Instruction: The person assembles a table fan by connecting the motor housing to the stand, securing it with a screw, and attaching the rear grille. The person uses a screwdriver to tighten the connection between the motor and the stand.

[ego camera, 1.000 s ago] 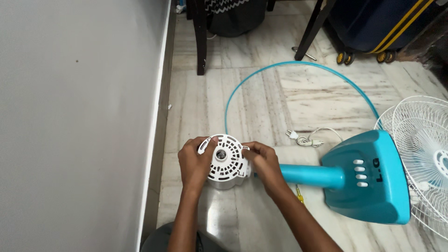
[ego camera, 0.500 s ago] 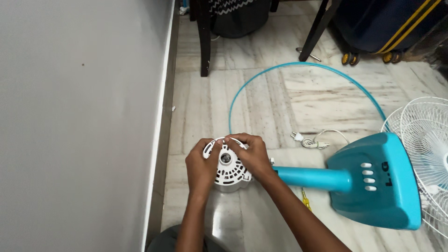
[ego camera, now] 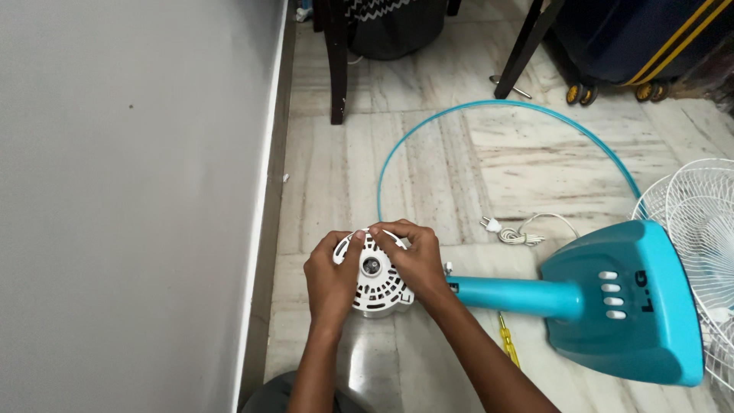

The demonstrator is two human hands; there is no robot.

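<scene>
Change: since a second ago the right hand (ego camera: 413, 256) has shifted from the housing's 3 o'clock side up to its 12 o'clock rim.
Left hand (ego camera: 330, 277): clasps the white vented motor housing (ego camera: 376, 279) at 9 o'clock, thumb on the rim.
Right hand: fingers curled over the top rim, gripping it.
Housing: on the marble floor (ego camera: 459, 160), joined to the teal fan stand (ego camera: 596, 302).
Surroundings: teal guard ring (ego camera: 428, 124) at 12 o'clock; coiled plug cord (ego camera: 514, 232) at 2 o'clock; yellow screwdriver (ego camera: 508, 341) under the stand's neck; white fan grille (ego camera: 707, 229) at 3 o'clock.
</scene>
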